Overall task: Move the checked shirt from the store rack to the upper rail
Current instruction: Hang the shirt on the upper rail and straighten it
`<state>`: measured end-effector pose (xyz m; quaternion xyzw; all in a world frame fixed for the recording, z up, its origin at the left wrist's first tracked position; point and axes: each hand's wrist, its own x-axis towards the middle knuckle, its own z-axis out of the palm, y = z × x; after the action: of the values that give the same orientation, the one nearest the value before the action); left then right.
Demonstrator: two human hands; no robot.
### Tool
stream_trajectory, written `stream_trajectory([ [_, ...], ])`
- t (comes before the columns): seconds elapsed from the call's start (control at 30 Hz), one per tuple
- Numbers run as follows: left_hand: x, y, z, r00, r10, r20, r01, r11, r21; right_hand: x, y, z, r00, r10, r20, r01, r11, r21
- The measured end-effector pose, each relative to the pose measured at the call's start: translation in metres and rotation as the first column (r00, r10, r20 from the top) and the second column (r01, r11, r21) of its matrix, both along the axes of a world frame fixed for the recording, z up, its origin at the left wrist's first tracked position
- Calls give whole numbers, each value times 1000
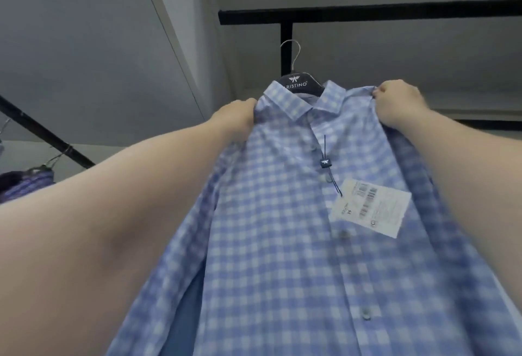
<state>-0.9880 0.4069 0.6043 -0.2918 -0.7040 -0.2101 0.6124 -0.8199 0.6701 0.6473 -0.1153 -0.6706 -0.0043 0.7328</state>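
A blue and white checked shirt [282,228] fills the middle of the view, held up high on a dark hanger [300,83] with a silver hook [292,50]. My left hand [237,118] grips the shirt's left shoulder. My right hand [398,104] pinches its right shoulder. The hook hangs free a little below the black upper rail [367,14], in front of the rail's vertical post, touching neither as far as I can tell. A white price tag [372,206] dangles on a dark string over the button line.
A second black rail [45,135] slants across the lower left with a purple checked garment [25,186] hanging from it. Grey wall panels and the ceiling lie behind the upper rail.
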Motion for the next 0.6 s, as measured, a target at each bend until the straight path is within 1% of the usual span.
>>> stream_trajectory([
  [0.1, 3, 0, 2, 998, 11, -55, -9, 1000, 29, -1, 0, -4, 999, 0, 48, -6, 994, 110],
  [0.2, 8, -5, 10, 997, 38, -67, -36, 999, 27, 0, 0, -9, 994, 19, 112, -35, 990, 137],
  [0.33, 6, -7, 22, 995, 79, -64, -77, 997, 29, -8, 12, -7, 978, -130, 160, 86, 962, 259],
  [0.5, 1, 6, 35, 993, 88, -77, -85, 995, 43, -18, 26, -1, 979, -147, 143, 111, 966, 234],
  [0.6, 5, 7, 44, 991, 100, -93, -92, 992, 82, -17, 26, 4, 984, -126, 130, 98, 974, 205],
])
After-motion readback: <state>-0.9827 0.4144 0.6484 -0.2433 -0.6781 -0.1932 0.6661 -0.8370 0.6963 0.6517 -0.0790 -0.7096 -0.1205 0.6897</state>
